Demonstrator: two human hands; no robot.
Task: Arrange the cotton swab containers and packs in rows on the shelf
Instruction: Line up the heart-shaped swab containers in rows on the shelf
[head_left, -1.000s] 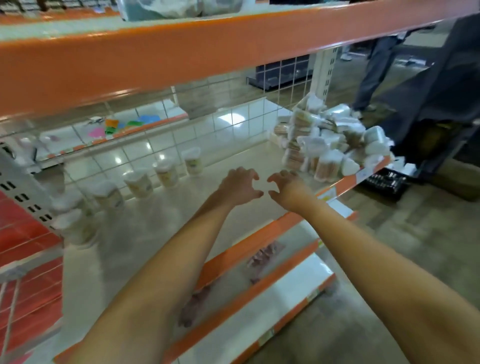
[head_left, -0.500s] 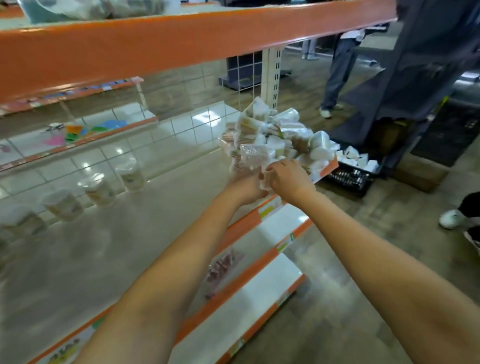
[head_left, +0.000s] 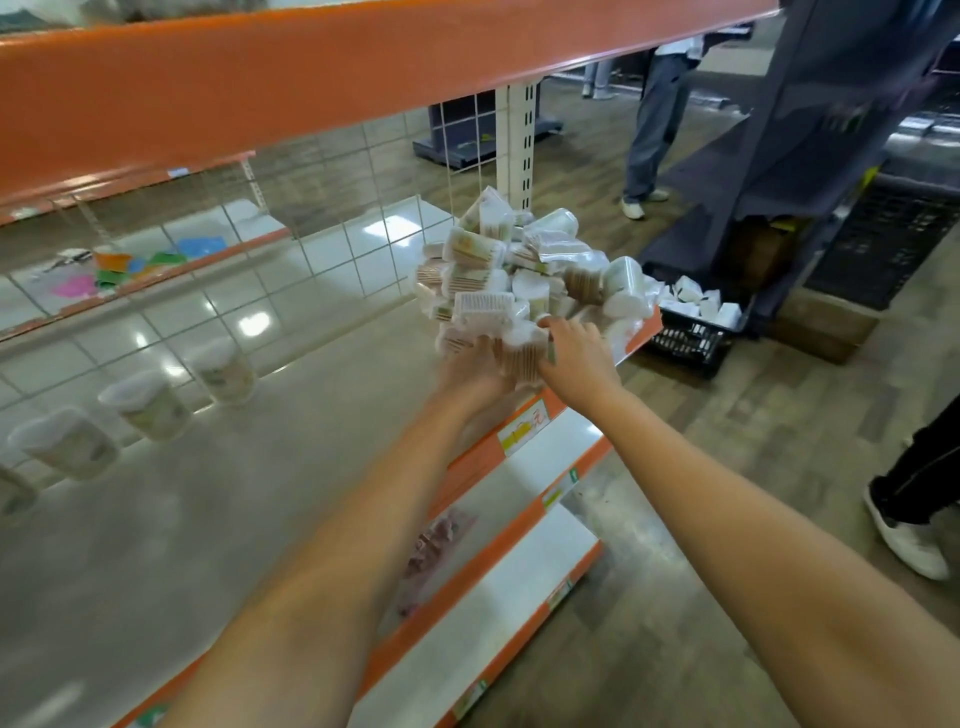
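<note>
Head | both hands (head_left: 530, 358) gripping pack (head_left: 522, 356) | pile (head_left: 519, 270) touching

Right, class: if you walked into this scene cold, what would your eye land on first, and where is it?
First, the jumbled heap of cotton swab packs at the right end of the shelf, with the left hand and right hand reaching into its near side. Next, the broad orange beam across the top. Then the tubs lined along the wire back at left.
</note>
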